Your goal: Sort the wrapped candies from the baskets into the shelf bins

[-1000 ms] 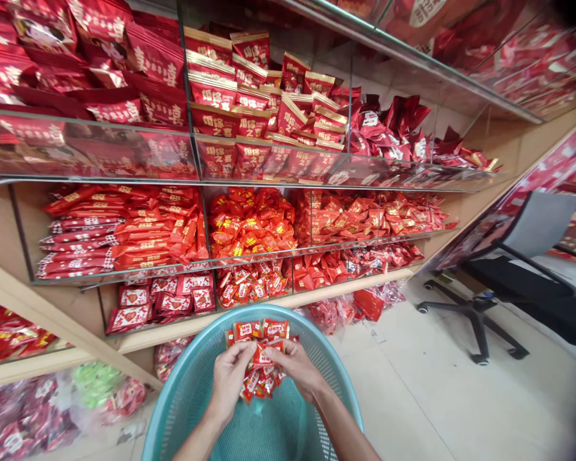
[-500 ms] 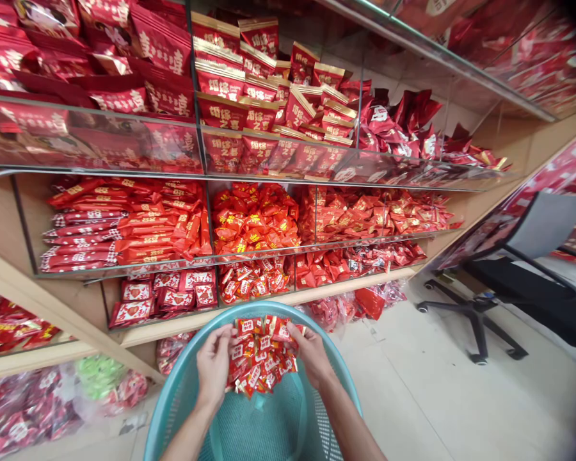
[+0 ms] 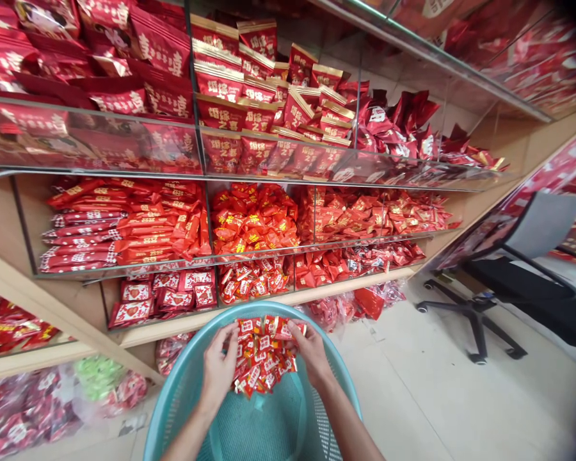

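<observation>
A heap of small red wrapped candies (image 3: 263, 362) with white labels lies against the far inner wall of a teal plastic basket (image 3: 170, 384). At the heap's left edge my left hand (image 3: 217, 365) is closed, its bent fingers and thumb on the outermost candies; its exact grip is partly hidden. My right hand (image 3: 312, 355) pinches a red candy packet (image 3: 283, 328) at the upper right of the heap, between thumb and fingers. Both forearms reach in over the basket's near side. Below the heap, the mesh bottom of the basket shows.
Shelves with clear fronts (image 3: 278, 160) hold many red snack packets behind the basket. Small red candies (image 3: 254, 278) fill a low bin just beyond its rim. Bagged sweets (image 3: 29, 410) lie at lower left. A black office chair (image 3: 523, 275) stands on the tiled floor at right.
My left hand has shifted slightly right and its fingers have moved at the heap's edge. My right hand stays almost in place, on the same packet.
</observation>
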A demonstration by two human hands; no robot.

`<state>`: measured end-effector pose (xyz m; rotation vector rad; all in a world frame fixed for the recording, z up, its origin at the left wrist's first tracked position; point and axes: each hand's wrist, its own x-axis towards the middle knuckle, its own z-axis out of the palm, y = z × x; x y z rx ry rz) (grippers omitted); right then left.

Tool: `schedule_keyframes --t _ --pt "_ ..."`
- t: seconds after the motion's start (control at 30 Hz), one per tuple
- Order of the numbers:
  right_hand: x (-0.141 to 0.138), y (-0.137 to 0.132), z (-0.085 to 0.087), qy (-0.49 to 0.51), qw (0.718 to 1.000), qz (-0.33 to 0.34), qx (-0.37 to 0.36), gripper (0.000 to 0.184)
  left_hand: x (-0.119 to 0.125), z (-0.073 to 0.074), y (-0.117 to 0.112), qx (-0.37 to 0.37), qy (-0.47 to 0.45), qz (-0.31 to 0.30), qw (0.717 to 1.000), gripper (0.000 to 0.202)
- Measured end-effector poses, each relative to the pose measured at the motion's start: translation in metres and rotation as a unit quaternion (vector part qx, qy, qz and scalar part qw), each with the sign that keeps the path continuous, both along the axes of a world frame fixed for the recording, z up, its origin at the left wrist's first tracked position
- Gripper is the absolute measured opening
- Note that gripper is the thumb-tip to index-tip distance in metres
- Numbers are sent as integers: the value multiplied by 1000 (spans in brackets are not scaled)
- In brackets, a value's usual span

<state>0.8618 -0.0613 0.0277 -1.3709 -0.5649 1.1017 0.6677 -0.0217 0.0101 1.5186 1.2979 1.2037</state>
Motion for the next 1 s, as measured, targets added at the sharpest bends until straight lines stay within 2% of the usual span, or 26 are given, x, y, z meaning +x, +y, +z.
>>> schedule_keyframes --t 0.23,0.43,0.53,0.63,0.77,0.83,0.9,1.0 --pt "-2 6 -3 -17 1000 18 2 40 -3 -9 -1 20 16 -2 1000 30" --pt "-1 34 2 -146 986 79 16 35 -5 -3 1 53 39 7 998 27" --pt "-6 51 -4 -269 960 74 26 30 -9 -4 0 53 51 14 997 27" --pt "-14 61 -11 -379 922 73 -3 31 -12 -5 0 60 65 14 996 27" --pt "-23 58 -8 -486 866 84 -85 34 -14 -5 2 70 72 15 995 27" --pt "-24 52 -3 -521 843 83 -102 35 -14 -5 3 69 75 16 995 27" --pt "-22 47 3 -537 834 82 -98 37 -13 -7 3 65 78 14 995 27" --pt "-15 41 6 -535 838 65 -81 39 -12 -10 1 66 86 6 994 27"
